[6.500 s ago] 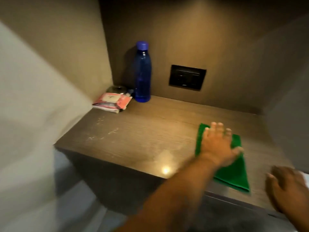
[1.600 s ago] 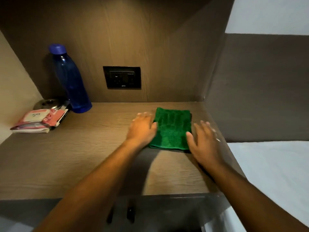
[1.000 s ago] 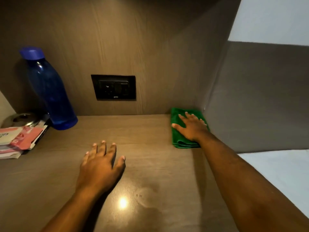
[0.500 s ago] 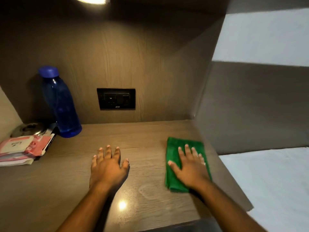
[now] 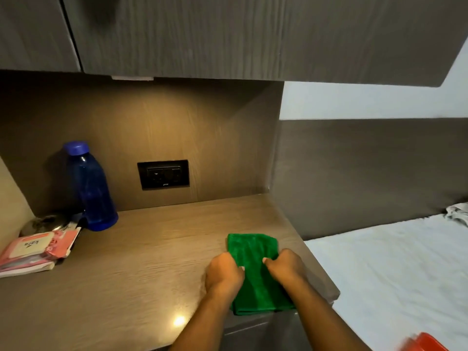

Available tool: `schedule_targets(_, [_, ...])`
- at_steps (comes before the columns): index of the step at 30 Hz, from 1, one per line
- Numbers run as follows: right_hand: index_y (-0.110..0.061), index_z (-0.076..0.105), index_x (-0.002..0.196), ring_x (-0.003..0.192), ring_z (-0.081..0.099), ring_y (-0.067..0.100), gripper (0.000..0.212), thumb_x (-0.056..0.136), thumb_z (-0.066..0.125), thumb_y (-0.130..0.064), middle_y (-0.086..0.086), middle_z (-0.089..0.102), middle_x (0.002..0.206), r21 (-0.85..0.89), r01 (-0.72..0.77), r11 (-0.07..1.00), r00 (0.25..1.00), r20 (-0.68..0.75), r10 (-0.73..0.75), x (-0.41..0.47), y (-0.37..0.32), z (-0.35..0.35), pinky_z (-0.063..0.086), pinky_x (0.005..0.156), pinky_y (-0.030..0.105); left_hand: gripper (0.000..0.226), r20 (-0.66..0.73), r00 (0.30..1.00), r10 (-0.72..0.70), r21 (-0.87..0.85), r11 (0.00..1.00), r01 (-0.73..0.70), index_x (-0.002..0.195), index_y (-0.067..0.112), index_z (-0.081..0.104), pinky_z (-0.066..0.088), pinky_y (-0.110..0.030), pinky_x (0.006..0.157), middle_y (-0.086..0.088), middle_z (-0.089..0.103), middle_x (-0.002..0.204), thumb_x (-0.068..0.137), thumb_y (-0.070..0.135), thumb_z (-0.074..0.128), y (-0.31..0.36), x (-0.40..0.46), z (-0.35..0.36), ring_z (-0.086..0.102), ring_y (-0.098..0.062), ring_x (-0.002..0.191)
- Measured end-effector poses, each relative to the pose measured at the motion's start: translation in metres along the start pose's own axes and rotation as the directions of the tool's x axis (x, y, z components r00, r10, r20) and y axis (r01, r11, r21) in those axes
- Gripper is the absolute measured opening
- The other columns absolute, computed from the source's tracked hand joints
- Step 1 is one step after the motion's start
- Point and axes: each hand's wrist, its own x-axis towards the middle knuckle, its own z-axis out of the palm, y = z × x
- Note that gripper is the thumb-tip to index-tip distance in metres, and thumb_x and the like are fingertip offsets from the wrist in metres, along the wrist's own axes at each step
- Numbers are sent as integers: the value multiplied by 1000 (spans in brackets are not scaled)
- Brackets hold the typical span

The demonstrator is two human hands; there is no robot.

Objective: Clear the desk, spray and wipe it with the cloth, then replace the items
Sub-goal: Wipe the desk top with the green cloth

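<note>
The left hand (image 5: 222, 274) and right hand (image 5: 285, 267) each pinched a side edge of the folded green cloth (image 5: 255, 274), which lay flat near the desk's (image 5: 126, 274) front right corner, overhanging the edge. A blue bottle (image 5: 92, 188) and pink packets (image 5: 35, 249) sat far left.

On the bench (image 5: 126, 287), the cloth (image 5: 255, 282) lies at 4 o'clock near the front edge. The bottle (image 5: 92, 188) stands at 10 o'clock, packets (image 5: 33, 254) beside it at 9.
</note>
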Motion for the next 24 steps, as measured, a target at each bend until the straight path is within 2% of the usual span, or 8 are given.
schedule_targets(3, [-7, 68, 105, 93, 68, 33, 27, 89, 65, -29, 14, 72, 103, 282, -18, 959, 996, 92, -9, 3, 2, -6, 56, 81, 37, 23, 34, 997, -70, -137, 988, 74, 96, 15, 66, 49, -30, 76, -8, 69, 105, 82, 33, 67, -1, 6, -1, 64, -30, 100])
schedule_targets(5, [-6, 68, 101, 79, 73, 27, 15, 95, 59, -17, 13, 76, 87, 606, -76, 792, 980, 193, -54, -9, 8, -15, 61, 72, 38, 11, 73, 997, -27, -322, 945, 49, 90, 15, 63, 50, -35, 84, -13, 68, 101, 85, 24, 67, -1, 4, -2, 63, -33, 99])
schedule_targets(7, [-10, 67, 98, 71, 74, 23, 16, 98, 52, -14, 9, 77, 80, 798, -148, 584, 963, 251, -98, -26, 16, -29, 60, 60, 33, 8, 149, 988, 49, -546, 836, 41, 90, 7, 62, 52, -43, 84, -24, 67, 98, 89, 14, 62, 3, -4, -1, 65, -35, 92])
schedule_targets(11, [-7, 69, 106, 79, 75, 30, 26, 95, 52, -23, 16, 77, 94, 943, -271, 193, 952, 293, -91, -56, 47, -60, 61, 60, 38, 13, 357, 917, 176, -813, 542, 212, 91, 12, 59, 55, -31, 60, -17, 68, 85, 96, 20, 51, 28, -41, 10, 68, -25, 69])
schedule_targets(14, [-3, 65, 112, 93, 72, 37, 30, 95, 51, -23, 22, 73, 105, 963, -267, 19, 960, 268, -84, -62, 85, -82, 60, 72, 44, 29, 592, 747, 303, -799, 344, 494, 110, 8, 64, 58, -38, 69, -19, 71, 104, 96, 31, 51, 55, -77, 42, 71, -30, 85])
schedule_targets(15, [-3, 63, 113, 95, 71, 38, 29, 95, 50, -21, 23, 72, 108, 969, -248, 4, 966, 247, -75, -63, 101, -89, 59, 73, 44, 32, 624, 704, 340, -779, 337, 528, 113, 6, 64, 58, -37, 68, -20, 71, 107, 95, 30, 53, 63, -87, 54, 71, -30, 86])
schedule_targets(18, [-11, 59, 107, 83, 73, 30, 15, 94, 50, -9, 20, 71, 103, 985, -142, 96, 990, 142, 10, -59, 160, -109, 59, 65, 40, 27, 621, 705, 343, -774, 410, 483, 113, 1, 63, 57, -35, 56, -21, 73, 96, 90, 14, 59, 86, -106, 91, 73, -31, 75])
schedule_targets(24, [-20, 57, 122, 86, 74, 33, 47, 88, 45, 10, 13, 76, 99, 967, -165, 193, 958, 111, 263, -46, 333, -126, 61, 72, 46, 24, 689, 643, 334, -558, 811, 177, 107, 16, 65, 56, -29, 63, -7, 76, 93, 88, 3, 56, 157, -134, 209, 73, -24, 83])
